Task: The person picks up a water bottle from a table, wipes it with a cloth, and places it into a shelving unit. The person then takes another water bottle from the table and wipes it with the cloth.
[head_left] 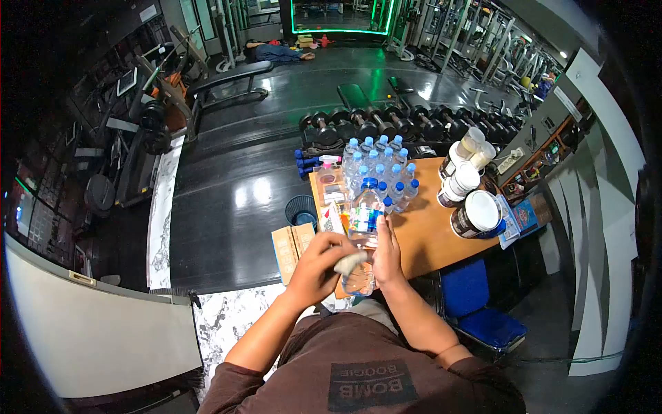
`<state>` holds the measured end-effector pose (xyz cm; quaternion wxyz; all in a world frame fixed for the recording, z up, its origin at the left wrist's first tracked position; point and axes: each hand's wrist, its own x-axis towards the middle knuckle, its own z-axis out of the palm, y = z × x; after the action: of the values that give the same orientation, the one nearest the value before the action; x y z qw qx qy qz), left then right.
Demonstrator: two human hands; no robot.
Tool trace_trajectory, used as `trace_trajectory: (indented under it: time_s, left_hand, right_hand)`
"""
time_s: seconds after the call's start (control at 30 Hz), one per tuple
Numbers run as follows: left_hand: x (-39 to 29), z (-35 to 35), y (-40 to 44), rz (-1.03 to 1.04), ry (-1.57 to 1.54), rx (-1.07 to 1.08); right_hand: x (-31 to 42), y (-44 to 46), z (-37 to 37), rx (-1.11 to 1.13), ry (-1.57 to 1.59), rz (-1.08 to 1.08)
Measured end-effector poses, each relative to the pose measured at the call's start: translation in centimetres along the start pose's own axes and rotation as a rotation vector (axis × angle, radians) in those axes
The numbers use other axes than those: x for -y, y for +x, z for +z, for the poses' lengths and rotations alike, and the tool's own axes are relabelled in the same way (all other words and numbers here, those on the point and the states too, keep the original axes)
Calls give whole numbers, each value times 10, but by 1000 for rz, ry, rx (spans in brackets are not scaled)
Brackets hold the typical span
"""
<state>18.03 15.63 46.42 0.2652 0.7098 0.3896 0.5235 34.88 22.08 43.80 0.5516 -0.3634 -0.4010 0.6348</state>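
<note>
A large clear water bottle point(358, 281) with a blue cap and a blue-and-white label is tilted in front of my chest, its cap pointing away from me. My right hand point(387, 259) grips its right side around the middle. In my left hand point(319, 264), the curled fingers hold a pale cloth point(352, 262) against the left side of the bottle. Just beyond, a group of several smaller water bottles point(376, 165) with blue caps stands upright on the wooden table point(431, 252).
White-lidded tubs point(476, 212) stand on the table's right side. A cardboard box point(284, 250) and a dark wire basket point(301, 209) sit left of it. A blue chair point(476, 303) is at the right. Dumbbells point(386, 124) line a rack behind. A person point(279, 52) lies on the far floor.
</note>
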Motion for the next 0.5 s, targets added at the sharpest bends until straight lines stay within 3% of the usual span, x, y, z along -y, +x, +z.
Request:
trace_trajectory:
  time_s: [0.03,0.1,0.17,0.23,0.27,0.4,0.43,0.5]
  left_hand:
    - [0,1,9,-1,3,-4]
    - [-2,3,27,-12,91,-251]
    - [-3,3,32,-24,89,-300]
    - [1,2,33,92,241,-171]
    - [0,0,30,137,301,-77]
    - [-8,14,1,133,327,115]
    - [-13,11,-2,137,325,119]
    - [-22,0,-5,100,119,325]
  right_hand:
    - [-6,-1,-1,5,0,1]
    - [-16,-5,-1,-47,-155,116]
    - [-21,-5,-4,18,-16,47]
    - [-23,-2,-11,89,-88,59]
    - [-28,0,-13,1,-128,31]
    - [-1,3,-10,-55,-78,43]
    - [8,1,-8,-61,-76,40]
    - [17,-1,-10,-10,1,56]
